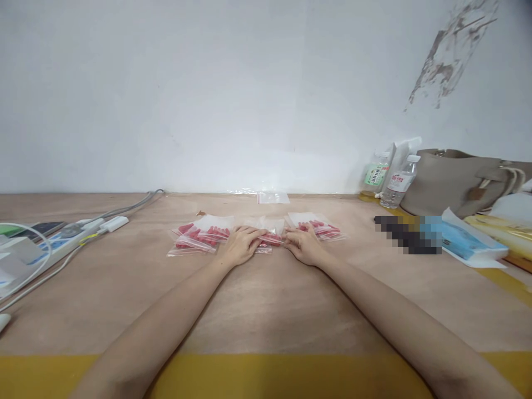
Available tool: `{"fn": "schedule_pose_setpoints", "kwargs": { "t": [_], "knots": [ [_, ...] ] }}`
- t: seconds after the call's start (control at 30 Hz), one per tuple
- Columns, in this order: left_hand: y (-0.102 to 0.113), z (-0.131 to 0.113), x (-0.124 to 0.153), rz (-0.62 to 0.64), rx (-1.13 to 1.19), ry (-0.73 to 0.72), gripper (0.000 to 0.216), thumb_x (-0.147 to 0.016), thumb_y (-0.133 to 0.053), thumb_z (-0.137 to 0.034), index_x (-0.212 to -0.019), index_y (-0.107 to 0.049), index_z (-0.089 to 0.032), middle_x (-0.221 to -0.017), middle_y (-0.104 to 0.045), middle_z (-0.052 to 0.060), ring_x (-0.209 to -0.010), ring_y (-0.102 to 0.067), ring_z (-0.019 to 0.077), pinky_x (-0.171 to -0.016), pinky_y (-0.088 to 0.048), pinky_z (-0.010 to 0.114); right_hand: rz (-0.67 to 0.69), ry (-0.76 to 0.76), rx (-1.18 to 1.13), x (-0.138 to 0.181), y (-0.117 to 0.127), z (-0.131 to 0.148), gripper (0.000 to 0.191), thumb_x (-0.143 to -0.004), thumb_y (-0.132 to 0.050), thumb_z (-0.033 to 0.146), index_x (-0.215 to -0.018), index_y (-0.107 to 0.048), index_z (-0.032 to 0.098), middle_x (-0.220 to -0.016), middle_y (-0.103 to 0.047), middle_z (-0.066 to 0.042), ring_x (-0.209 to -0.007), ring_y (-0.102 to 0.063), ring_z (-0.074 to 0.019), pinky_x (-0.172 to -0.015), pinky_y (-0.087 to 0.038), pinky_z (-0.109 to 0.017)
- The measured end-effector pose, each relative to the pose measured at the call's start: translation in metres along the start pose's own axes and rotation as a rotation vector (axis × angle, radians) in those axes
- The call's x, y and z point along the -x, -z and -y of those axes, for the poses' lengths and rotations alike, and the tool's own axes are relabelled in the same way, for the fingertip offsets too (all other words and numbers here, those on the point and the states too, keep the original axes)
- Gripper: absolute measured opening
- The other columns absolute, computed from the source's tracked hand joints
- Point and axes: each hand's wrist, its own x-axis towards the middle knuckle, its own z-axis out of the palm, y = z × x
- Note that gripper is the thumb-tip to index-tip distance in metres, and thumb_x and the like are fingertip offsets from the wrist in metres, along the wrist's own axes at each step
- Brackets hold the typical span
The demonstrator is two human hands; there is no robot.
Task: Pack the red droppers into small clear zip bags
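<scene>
The middle bag (272,239) is see-through with red bits inside, and it lies on the bench (261,302) right between my two hands. My left hand (241,245) has its fingers stretched out, with the tips touching the left end of the middle bag. My right hand (305,245) has its fingers bent, with the tips at the right end. I can't tell if either hand is pinching it. My fingers hide both ends.

Just left of the middle bag is one pile of clear bags (193,237), and just right of it is another pile (318,226). Both have red bits in them. The bags overlap, so I can't count them, and my right hand covers part of the right pile. Behind the middle bag, near the wall (224,100), lies one flat clear bag (273,198).

Well to the right of the middle bag are two bottles (401,182), one big grey bag (451,180), one blue pack (467,241) and one dark, blurry thing (409,237). Well to its left is one white power strip (62,244) with cords.
</scene>
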Motion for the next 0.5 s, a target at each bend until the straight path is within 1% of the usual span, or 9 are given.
{"fn": "schedule_pose_setpoints", "kwargs": {
  "t": [0.07, 0.1, 0.17, 0.23, 0.3, 0.37, 0.43, 0.5],
  "knots": [
    [-0.001, 0.001, -0.001, -0.071, 0.001, -0.026, 0.032, -0.083, -0.044, -0.013, -0.113, -0.055, -0.022, -0.107, -0.061, 0.004, -0.098, -0.055, 0.0185, -0.087, -0.041, 0.036, -0.041, -0.054, 0.041, 0.000, 0.002, -0.002, 0.016, -0.077, -0.048, 0.019, -0.089, -0.058, 0.022, -0.103, -0.061, -0.005, -0.098, -0.051, -0.0192, -0.090, -0.020, -0.043],
    [-0.002, 0.001, -0.001, -0.106, 0.009, -0.040, 0.035, -0.082, -0.042, -0.011, -0.114, -0.053, -0.021, -0.109, -0.061, 0.004, -0.099, -0.056, 0.0177, -0.087, -0.042, 0.035, -0.059, -0.086, 0.066, 0.000, 0.003, -0.003, 0.020, -0.074, -0.050, 0.019, -0.093, -0.057, 0.021, -0.106, -0.060, -0.005, -0.099, -0.050, -0.0200, -0.090, -0.021, -0.043],
    [-0.002, 0.002, 0.000, -0.165, 0.021, -0.046, 0.040, -0.081, -0.040, -0.008, -0.118, -0.050, -0.020, -0.111, -0.059, 0.005, -0.099, -0.056, 0.0160, -0.086, -0.045, 0.031, -0.086, -0.168, 0.126, 0.000, 0.005, -0.008, 0.031, -0.069, -0.051, 0.018, -0.100, -0.055, 0.021, -0.107, -0.060, -0.007, -0.100, -0.048, -0.0216, -0.089, -0.021, -0.043],
    [-0.001, 0.003, 0.002, -0.190, 0.000, -0.015, 0.041, -0.080, -0.039, -0.009, -0.119, -0.049, -0.019, -0.112, -0.059, 0.004, -0.098, -0.057, 0.0154, -0.084, -0.046, 0.028, -0.092, -0.260, 0.190, 0.001, 0.008, -0.013, 0.036, -0.067, -0.051, 0.019, -0.103, -0.054, 0.020, -0.106, -0.059, -0.008, -0.101, -0.048, -0.0233, -0.090, -0.020, -0.045],
    [0.002, 0.005, 0.005, -0.171, -0.052, 0.036, 0.040, -0.080, -0.038, -0.011, -0.116, -0.051, -0.019, -0.111, -0.060, 0.004, -0.095, -0.058, 0.0160, -0.082, -0.047, 0.028, -0.079, -0.355, 0.232, 0.001, 0.009, -0.017, 0.034, -0.068, -0.051, 0.025, -0.102, -0.055, 0.019, -0.105, -0.060, -0.008, -0.099, -0.049, -0.0250, -0.089, -0.019, -0.047],
    [0.006, 0.007, 0.007, -0.130, -0.098, 0.072, 0.037, -0.077, -0.039, -0.013, -0.109, -0.057, -0.020, -0.103, -0.062, 0.004, -0.088, -0.060, 0.0181, -0.077, -0.048, 0.031, -0.056, -0.420, 0.242, 0.001, 0.009, -0.020, 0.029, -0.070, -0.050, 0.029, -0.097, -0.058, 0.019, -0.103, -0.060, -0.008, -0.095, -0.051, -0.0253, -0.086, -0.023, -0.046],
    [0.012, 0.007, 0.007, -0.101, -0.126, 0.088, 0.031, -0.072, -0.045, -0.019, -0.098, -0.063, -0.020, -0.092, -0.063, 0.005, -0.083, -0.059, 0.0219, -0.076, -0.047, 0.037, -0.061, -0.444, 0.238, 0.001, 0.007, -0.021, 0.023, -0.072, -0.049, 0.028, -0.090, -0.060, 0.020, -0.099, -0.061, -0.008, -0.091, -0.053, -0.0242, -0.081, -0.028, -0.041],
    [0.017, 0.004, 0.006, -0.080, -0.146, 0.066, 0.029, -0.067, -0.052, -0.024, -0.092, -0.065, -0.020, -0.091, -0.061, 0.007, -0.087, -0.056, 0.0258, -0.081, -0.043, 0.044, -0.098, -0.447, 0.238, 0.000, 0.004, -0.022, 0.019, -0.073, -0.048, 0.025, -0.085, -0.061, 0.020, -0.096, -0.062, -0.008, -0.088, -0.054, -0.0229, -0.077, -0.031, -0.037]
  ]
}}
